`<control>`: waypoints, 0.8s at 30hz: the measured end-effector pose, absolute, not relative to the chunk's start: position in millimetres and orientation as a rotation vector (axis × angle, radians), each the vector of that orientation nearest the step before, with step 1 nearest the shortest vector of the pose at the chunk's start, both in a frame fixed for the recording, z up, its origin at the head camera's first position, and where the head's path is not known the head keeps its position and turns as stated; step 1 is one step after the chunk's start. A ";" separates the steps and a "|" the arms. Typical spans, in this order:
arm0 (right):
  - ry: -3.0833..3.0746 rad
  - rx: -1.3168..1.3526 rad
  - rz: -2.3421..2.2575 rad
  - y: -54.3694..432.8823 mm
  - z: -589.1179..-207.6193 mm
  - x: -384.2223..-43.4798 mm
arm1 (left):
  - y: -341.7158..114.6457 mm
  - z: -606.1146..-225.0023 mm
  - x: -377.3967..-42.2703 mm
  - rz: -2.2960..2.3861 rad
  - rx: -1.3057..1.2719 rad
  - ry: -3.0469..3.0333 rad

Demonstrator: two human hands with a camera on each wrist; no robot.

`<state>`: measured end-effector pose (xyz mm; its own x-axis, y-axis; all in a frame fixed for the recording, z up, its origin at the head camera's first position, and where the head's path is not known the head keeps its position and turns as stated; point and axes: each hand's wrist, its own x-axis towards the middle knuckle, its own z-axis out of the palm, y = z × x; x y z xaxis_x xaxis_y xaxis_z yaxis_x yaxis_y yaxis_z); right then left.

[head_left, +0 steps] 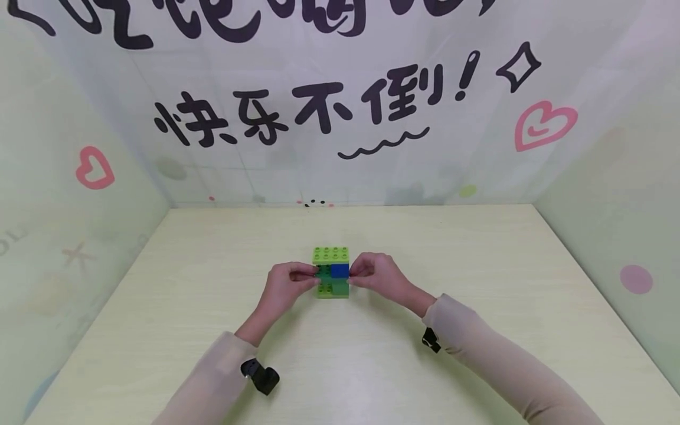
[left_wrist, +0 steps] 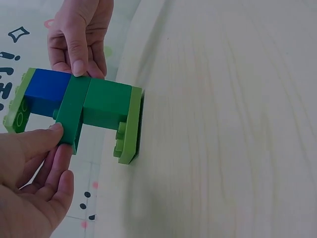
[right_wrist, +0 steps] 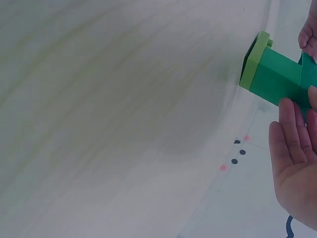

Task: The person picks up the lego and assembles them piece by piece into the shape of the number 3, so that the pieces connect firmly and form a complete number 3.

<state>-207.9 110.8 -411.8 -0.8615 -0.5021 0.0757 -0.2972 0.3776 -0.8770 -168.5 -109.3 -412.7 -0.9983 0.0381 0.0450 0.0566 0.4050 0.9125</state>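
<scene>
Both hands hold a stack of toy building blocks in the middle of the table. A lime studded plate (head_left: 330, 255) tops it, with a blue block (head_left: 340, 271) beneath. Under the blue block lies a dark green brick (left_wrist: 73, 111), then a green block (left_wrist: 107, 102) on a lime bottom plate (left_wrist: 131, 126). My left hand (head_left: 284, 287) pinches the dark green brick's left end between thumb and fingers. From the opposite side my right hand (head_left: 383, 275) pinches its right end, thumb against the near face. The lime bottom plate is close over the tabletop.
The pale wood-grain table (head_left: 372, 360) meets a printed back sheet (head_left: 297, 171) with black lettering. Side sheets (head_left: 611, 236) stand along the left and right edges. Black wrist cameras (head_left: 260, 376) hang under both sleeves.
</scene>
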 end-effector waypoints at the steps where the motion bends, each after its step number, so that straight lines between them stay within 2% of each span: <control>1: 2.432 -0.712 -1.483 110.6 -412.0 -208.7 | -109.5 -412.3 -169.2 -1.706 -0.083 -2.623; 11: 2.477 -0.697 -1.444 110.4 -410.5 -218.9 | -111.7 -408.5 -180.4 -1.718 -0.110 -2.639; 24: 2.488 -0.659 -1.461 108.9 -409.6 -229.6 | -112.9 -410.0 -197.1 -1.716 -0.002 -2.657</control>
<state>-229.6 108.9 -409.6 -0.8851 -0.4606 0.0661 -0.2823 0.4184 -0.8633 -197.1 -112.9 -410.0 -0.9998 0.0125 -0.0166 -0.0100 0.4114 0.9114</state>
